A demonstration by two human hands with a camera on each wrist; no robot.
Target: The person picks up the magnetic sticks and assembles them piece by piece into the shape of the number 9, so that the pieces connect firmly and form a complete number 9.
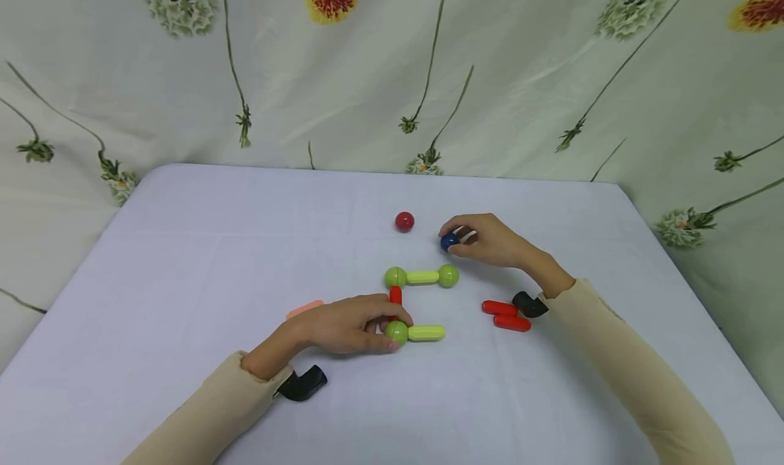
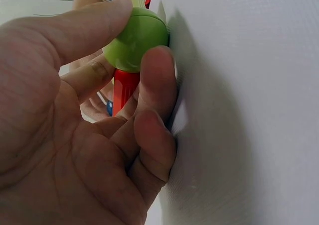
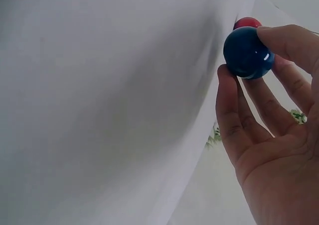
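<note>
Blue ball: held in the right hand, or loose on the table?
Held: the right hand pinches the blue ball between thumb and fingertips.

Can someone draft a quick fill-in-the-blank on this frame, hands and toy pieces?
1. The right hand pinches a ____ ball.
2. The left hand grips a ball coloured ____.
3. The loose ball lying apart on the table is ____.
4. By the right wrist lie ____ red rods.

Missing words: blue; green; red; two

A: Where does your head camera sit?
B: Above, looking forward and down at the whole desk point(image 1: 184, 261).
A: And the wrist cameras?
B: Very close, along each palm; the blue ball point(image 3: 246, 52) appears in the head view too.
</note>
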